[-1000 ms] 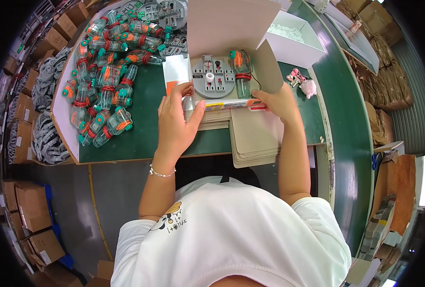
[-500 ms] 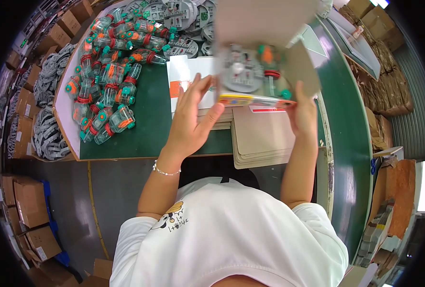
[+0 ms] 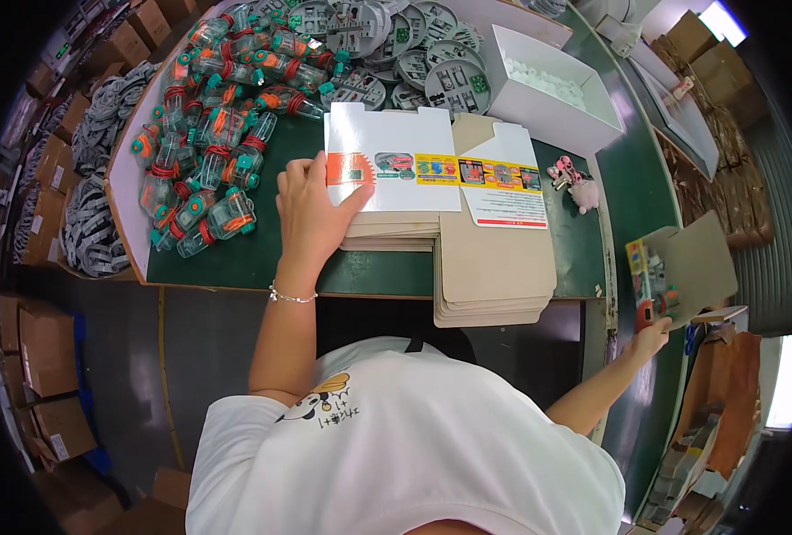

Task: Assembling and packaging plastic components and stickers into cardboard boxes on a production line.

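Note:
My left hand (image 3: 309,214) grips the left edge of a flat, unfolded carton (image 3: 414,196), thumb over its white and orange printed face. This carton lies on top of a stack of flat grey-brown card (image 3: 498,267) at the table's front edge. Out at the far right, my right arm is stretched away, and my right hand (image 3: 652,337) is closed on the lower edge of an open box (image 3: 703,267). The box's flap stands up; green and red parts show inside, partly hidden by its printed side.
Clear bottle-like toy pieces (image 3: 226,134) with green caps and red rings heap at the left. Grey round trays (image 3: 458,85) with small parts lie behind. A white box (image 3: 552,111) of small white pieces stands back right, near a pink fluffy keyring (image 3: 583,192).
My right hand has carried the open box from above the stack to the far right. My left hand has come away from beside it and moved down-left onto the flat carton.

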Demonstrator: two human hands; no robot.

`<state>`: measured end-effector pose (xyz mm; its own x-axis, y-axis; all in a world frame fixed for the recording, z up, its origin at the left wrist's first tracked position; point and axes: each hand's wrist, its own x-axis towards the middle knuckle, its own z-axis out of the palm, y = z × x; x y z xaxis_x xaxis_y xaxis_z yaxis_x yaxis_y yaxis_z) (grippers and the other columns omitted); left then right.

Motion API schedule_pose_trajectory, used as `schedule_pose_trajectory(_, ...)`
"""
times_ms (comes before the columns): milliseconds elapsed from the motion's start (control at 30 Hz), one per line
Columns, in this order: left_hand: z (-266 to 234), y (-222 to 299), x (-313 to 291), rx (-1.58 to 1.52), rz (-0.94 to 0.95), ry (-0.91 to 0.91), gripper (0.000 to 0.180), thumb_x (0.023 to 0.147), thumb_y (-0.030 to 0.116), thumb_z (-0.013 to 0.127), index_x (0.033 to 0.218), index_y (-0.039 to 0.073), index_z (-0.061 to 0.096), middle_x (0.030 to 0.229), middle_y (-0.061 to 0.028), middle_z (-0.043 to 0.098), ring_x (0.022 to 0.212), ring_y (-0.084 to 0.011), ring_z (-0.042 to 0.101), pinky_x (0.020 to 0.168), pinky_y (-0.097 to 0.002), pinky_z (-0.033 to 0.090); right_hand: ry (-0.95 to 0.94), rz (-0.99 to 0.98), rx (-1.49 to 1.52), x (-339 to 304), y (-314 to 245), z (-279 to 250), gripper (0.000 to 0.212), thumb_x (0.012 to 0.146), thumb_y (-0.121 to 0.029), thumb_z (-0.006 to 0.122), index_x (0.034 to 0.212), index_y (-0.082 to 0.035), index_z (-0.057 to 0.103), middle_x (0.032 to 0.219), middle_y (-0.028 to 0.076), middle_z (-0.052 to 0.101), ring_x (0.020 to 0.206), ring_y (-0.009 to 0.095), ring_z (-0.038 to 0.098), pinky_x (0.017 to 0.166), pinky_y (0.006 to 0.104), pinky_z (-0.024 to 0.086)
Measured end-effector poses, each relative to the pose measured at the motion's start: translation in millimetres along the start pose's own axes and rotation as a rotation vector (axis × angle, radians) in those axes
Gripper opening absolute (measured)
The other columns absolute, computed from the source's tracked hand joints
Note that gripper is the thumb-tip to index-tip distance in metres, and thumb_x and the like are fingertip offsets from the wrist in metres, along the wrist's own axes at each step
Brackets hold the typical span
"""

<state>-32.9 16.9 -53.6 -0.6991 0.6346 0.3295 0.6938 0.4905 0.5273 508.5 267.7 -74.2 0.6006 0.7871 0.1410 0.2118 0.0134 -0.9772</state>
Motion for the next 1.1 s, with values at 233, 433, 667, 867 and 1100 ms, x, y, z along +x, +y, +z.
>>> schedule_pose_trajectory(233,-3.0,4.9,-4.8,0.039,-0.016,0.006,0.077,0.08,0.046,0.078,0.135,-0.002,0.055,0.121,-0.0125,0.054,0.113,-0.0305,0.049,0.094,-0.0436,0.042,0.583,-0.228,-1.071,-16.0,15.2,0.9,0.062,0.097,-0.044,0.058,0.134,0.005,0.05,0.131,0.024,0.056,0.112,0.038,0.059,0.099,0.0512,0.044)
schedule_pose_trajectory(433,-5.3,6.5,-9.4,0.017,-0.027,0.016,0.076,0.079,0.043,0.08,0.134,-0.004,0.056,0.122,-0.0129,0.055,0.115,-0.0307,0.05,0.097,-0.0425,0.042,-0.277,-0.682,-0.25,-144.9,-115.1,103.7,0.024,0.094,-0.011,0.065,0.117,-0.005,0.069,0.119,0.009,0.064,0.103,0.016,0.061,0.08,0.0258,0.05)
schedule_pose_trajectory(667,-12.8,-4.7,-13.9,-0.07,0.004,-0.039,0.089,0.072,0.047,0.084,0.138,-0.004,0.051,0.128,-0.0139,0.053,0.117,-0.0318,0.048,0.099,-0.0438,0.041,-1.167,-1.166,-0.381,-252.7,-134.2,233.0,0.034,0.087,-0.022,0.073,0.112,0.0,0.07,0.126,0.018,0.056,0.103,0.027,0.06,0.091,0.0399,0.049)
schedule_pose_trajectory(867,-12.8,-8.7,-7.6,-0.079,0.022,-0.1,0.1,0.068,0.048,0.086,0.142,-0.005,0.044,0.134,-0.0163,0.049,0.124,-0.0328,0.043,0.104,-0.0448,0.037,-1.38,-0.573,-0.41,-278.9,-150.2,262.4,0.039,0.092,-0.027,0.071,0.116,0.003,0.064,0.115,0.013,0.059,0.093,0.018,0.061,0.082,0.0315,0.05)
schedule_pose_trajectory(1100,-23.7,0.4,14.1,-1.009,0.09,0.012,0.082,0.075,0.034,0.086,0.137,-0.003,0.048,0.126,-0.0182,0.057,0.115,-0.0288,0.059,0.092,-0.0411,0.049,-1.495,-0.384,-0.056,-261.3,-176.1,253.8,0.023,0.095,-0.023,0.069,0.102,-0.001,0.065,0.081,-0.001,0.062,0.076,0.006,0.055,0.067,0.0246,0.045)
